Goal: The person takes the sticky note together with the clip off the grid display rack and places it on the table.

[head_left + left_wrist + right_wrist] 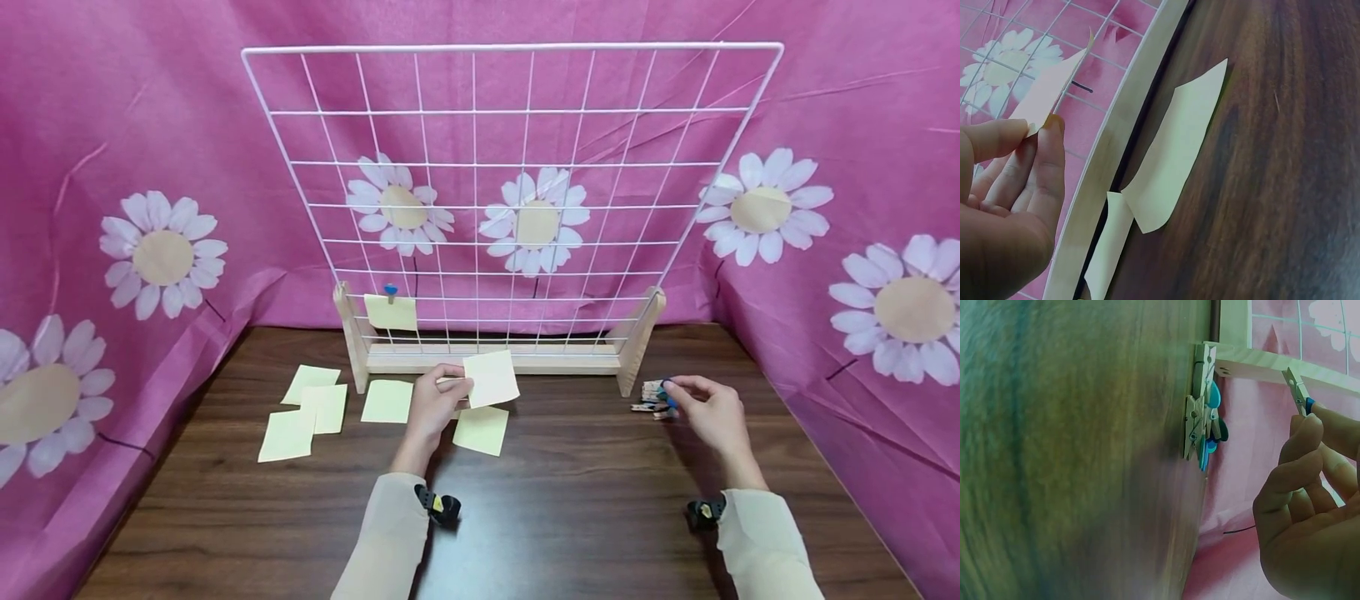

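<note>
My left hand (pixel 431 412) pinches a pale yellow paper note (pixel 492 379) by its left edge, between thumb and fingers, raised in front of the grid stand's base. Under it on the table lies another note (pixel 482 433). At the right, my right hand (pixel 712 417) holds a small wooden clothespin (pixel 1296 390) with a blue end between thumb and index finger. The held clothespin is lifted beside a small pile of clothespins (pixel 1195 422) with blue and green decorations. Low on the left of the white wire grid (pixel 474 164), one note (pixel 397 315) hangs from a blue-topped clothespin (pixel 391 292).
Several more notes lie left of my left hand, among them a single note (pixel 386 402) and an overlapping group (pixel 287 436). The grid stands upright in a wooden base (pixel 577 363) with two side feet. Pink cloth with daisies surrounds the brown table (pixel 570 517).
</note>
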